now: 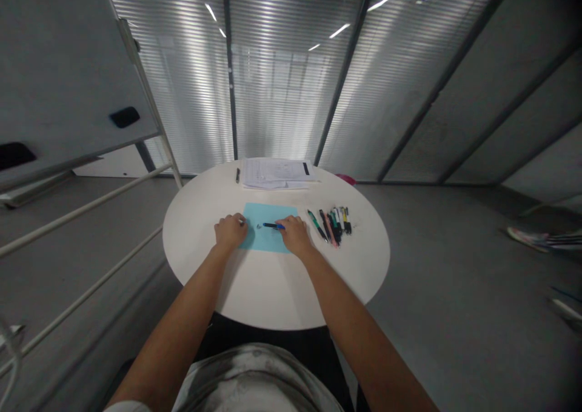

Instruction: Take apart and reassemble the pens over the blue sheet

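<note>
Over the right part of a light blue sheet (264, 242), my right hand (294, 235) is closed on a blue pen (271, 225) with a dark end, which points left. My left hand (231, 230) rests at the sheet's left edge, its fingers pinched together around a small greyish piece that is too small to name. Between the two hands, a tiny dark bit (259, 226) lies on the sheet; its kind is unclear. To the right of my right hand lies a green pen (317, 225), beside a group of several pens and markers (336, 224).
A stack of printed papers (275, 172) sits at the far side of the round white table (273, 297), with a dark pen (237, 176) left of it. A whiteboard on a metal frame (150, 91) stands at left. Blinds-covered glass (277, 85) rises behind.
</note>
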Motion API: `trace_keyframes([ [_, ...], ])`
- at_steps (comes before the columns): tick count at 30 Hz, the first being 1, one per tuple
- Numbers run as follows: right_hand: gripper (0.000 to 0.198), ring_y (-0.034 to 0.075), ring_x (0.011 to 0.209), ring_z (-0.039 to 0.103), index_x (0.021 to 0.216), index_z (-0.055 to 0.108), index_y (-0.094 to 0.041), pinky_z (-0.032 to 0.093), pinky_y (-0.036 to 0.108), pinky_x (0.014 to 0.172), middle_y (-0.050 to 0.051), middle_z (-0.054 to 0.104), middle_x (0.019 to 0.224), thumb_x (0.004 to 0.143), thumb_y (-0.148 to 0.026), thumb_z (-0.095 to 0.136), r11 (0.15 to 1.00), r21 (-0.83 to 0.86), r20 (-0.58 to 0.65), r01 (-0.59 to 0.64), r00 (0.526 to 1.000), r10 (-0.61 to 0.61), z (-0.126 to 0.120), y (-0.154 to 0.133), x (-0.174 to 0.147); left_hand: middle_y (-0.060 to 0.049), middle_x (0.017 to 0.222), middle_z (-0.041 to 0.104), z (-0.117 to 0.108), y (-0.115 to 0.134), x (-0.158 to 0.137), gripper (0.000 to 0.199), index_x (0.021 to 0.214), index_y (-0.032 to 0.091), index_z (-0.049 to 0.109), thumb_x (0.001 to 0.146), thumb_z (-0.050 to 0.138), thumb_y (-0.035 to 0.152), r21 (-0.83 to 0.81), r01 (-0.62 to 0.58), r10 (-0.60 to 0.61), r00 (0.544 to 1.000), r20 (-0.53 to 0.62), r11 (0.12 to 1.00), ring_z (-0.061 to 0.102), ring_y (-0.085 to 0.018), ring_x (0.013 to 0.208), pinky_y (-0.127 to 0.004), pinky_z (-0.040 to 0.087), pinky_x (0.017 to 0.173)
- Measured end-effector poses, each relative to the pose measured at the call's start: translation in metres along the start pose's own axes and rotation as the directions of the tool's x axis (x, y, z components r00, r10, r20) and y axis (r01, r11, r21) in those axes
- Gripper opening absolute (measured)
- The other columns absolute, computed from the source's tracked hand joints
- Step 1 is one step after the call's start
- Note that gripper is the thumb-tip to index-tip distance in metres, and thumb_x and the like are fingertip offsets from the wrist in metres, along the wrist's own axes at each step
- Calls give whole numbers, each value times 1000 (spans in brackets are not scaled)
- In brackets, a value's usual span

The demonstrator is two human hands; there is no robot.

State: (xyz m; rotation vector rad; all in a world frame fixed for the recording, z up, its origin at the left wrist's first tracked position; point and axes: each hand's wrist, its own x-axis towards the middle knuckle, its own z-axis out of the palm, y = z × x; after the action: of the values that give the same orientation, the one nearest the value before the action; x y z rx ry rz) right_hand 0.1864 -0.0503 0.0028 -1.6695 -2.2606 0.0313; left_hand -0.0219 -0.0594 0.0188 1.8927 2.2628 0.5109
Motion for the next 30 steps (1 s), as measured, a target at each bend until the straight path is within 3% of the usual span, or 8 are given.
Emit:
trace_keyframes([
  [9,34,19,106,51,121,59,-26,34,31,88,8,57,113,92,-16,45,998,62,-34,20,999,-18,1,1,0,-11,107,67,1,0,0,33,106,26,66,81,46,32,4,-1,1,1000,-11,1000,58,-32,102,-46,43,83],
  [22,23,20,105,48,108,58,-22,33,32,87,7,57,109,92,-17,43,996,76,-145,38,989,-26,-6,-3,-4,-12,107,66,0,1,0,31,104,25,66,82,45,30,-32,18,-19,1000,-24,999,58,-31,101,-46,43,84],
  [30,19,20,102,50,104,57,-19,35,32,88,8,60,106,90,-19,44,984,173,-219,39,976,-1,-9,1,-2,-6,100,65,5,1,3,28,101,25,64,83,44,28,-149,-40,22,993,-119,988,60,-22,96,-34,44,83],
])
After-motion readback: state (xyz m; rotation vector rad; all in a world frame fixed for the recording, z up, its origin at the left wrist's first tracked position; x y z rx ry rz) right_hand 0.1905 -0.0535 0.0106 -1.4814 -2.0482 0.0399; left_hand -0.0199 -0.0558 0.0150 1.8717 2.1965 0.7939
